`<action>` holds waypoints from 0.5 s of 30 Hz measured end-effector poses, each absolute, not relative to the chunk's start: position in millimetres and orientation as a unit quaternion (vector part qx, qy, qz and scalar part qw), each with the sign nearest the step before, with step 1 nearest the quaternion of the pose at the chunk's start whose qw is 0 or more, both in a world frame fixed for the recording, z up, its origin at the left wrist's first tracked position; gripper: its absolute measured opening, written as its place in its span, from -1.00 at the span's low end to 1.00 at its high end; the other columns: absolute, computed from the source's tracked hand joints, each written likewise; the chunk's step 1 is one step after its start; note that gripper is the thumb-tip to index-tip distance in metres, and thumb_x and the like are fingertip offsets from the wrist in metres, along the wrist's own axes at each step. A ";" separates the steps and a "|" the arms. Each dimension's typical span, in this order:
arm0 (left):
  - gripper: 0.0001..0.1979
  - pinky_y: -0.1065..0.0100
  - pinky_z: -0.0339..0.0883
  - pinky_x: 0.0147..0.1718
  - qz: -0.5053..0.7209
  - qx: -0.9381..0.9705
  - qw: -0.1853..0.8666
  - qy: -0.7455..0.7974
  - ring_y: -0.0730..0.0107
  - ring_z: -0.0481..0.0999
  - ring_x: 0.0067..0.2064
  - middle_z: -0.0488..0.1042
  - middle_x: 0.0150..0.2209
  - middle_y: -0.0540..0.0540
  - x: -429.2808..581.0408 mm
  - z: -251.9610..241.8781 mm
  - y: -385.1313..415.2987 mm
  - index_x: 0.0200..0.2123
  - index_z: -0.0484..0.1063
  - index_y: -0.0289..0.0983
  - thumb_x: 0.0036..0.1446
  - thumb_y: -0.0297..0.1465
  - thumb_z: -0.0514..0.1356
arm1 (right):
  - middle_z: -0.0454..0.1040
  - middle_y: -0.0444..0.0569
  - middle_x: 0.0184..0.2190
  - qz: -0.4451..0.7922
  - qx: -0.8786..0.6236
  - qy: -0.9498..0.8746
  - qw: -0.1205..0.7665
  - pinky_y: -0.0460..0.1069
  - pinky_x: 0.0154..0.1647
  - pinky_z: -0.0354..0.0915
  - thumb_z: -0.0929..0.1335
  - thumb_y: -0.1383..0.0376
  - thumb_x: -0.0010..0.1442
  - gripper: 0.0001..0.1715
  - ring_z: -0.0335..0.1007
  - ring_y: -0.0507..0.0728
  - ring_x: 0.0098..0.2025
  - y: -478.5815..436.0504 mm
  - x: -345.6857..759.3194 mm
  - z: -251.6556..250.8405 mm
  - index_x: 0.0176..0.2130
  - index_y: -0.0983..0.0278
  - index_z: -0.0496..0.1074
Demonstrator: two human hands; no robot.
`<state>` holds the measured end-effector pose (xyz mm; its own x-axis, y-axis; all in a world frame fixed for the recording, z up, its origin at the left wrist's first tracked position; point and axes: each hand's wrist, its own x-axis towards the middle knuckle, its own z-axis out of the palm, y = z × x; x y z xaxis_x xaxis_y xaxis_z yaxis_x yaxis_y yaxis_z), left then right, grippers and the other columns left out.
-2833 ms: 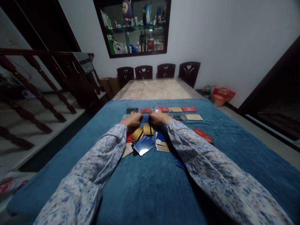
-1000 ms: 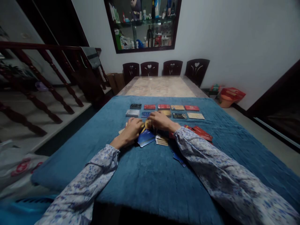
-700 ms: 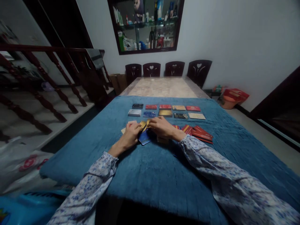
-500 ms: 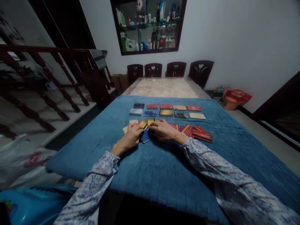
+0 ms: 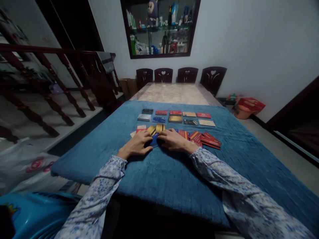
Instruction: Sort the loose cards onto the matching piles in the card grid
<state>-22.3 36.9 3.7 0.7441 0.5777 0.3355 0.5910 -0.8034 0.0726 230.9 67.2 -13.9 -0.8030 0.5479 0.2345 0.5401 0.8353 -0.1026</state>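
Left hand (image 5: 136, 146) and right hand (image 5: 174, 141) laid flat, fingers spread, pressed on loose pile of cards (image 5: 156, 132) mid blue cloth (image 5: 161, 179); nothing pinched. Cards judged thin, stiff, light, slippery; best lifted by edges. Sorted rows (image 5: 175, 117) laid beyond.

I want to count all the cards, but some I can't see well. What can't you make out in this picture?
- Head view: cards under the left hand and right hand are covered; only a blue card shows in part.
- Print on the two rows of cards: too small and dim.
- The red cards overlap, so their count is unclear.
- Items in the wall cabinet: too far off, and the cabinet's top is cut off.
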 end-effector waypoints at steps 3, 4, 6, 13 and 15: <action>-0.77 0.01 0.43 0.04 -0.169 -0.933 0.010 -0.317 0.05 0.49 0.00 0.54 -0.10 -0.24 -22.1 4.4 37.0 -0.17 0.59 -0.30 0.16 -0.29 0.33 | 0.51 0.18 0.15 0.018 -0.294 -0.948 0.120 0.22 0.12 0.17 0.43 0.33 0.25 -0.54 0.39 0.30 0.16 65.8 229.6 -12.1 0.14 0.23 0.51; -0.77 0.02 0.43 0.04 -0.168 -0.933 0.008 -0.318 0.06 0.49 -0.01 0.54 -0.10 -0.24 -22.1 4.7 36.9 -0.17 0.59 -0.30 0.15 -0.30 0.34 | 0.51 0.18 0.16 0.019 -0.295 -0.948 0.115 0.21 0.12 0.16 0.43 0.33 0.26 -0.54 0.38 0.30 0.16 65.3 229.0 -11.2 0.14 0.23 0.51; -0.78 0.04 0.43 0.04 -0.171 -0.933 0.007 -0.316 0.07 0.50 -0.01 0.54 -0.10 -0.23 -22.1 5.7 36.5 -0.16 0.59 -0.29 0.13 -0.32 0.35 | 0.51 0.18 0.16 0.020 -0.299 -0.948 0.107 0.21 0.12 0.15 0.43 0.34 0.25 -0.54 0.38 0.30 0.17 64.4 227.9 -9.6 0.14 0.23 0.51; -0.83 0.04 0.46 0.02 -0.173 -0.936 -0.009 -0.306 0.09 0.53 -0.03 0.57 -0.12 -0.22 -21.2 9.7 33.3 -0.20 0.63 -0.29 0.14 -0.38 0.34 | 0.54 0.17 0.08 0.001 -0.287 -0.953 0.097 0.19 0.11 0.14 0.40 0.36 0.30 -0.61 0.38 0.28 0.13 64.3 226.4 -8.3 0.12 0.23 0.53; -0.85 0.04 0.46 0.03 -0.169 -0.937 -0.013 -0.307 0.10 0.53 -0.04 0.57 -0.13 -0.22 -21.0 10.0 33.0 -0.22 0.64 -0.29 0.15 -0.38 0.33 | 0.56 0.17 0.04 -0.014 -0.269 -0.958 0.094 0.17 0.08 0.16 0.39 0.36 0.32 -0.63 0.40 0.25 0.10 65.0 226.7 -7.8 0.10 0.24 0.54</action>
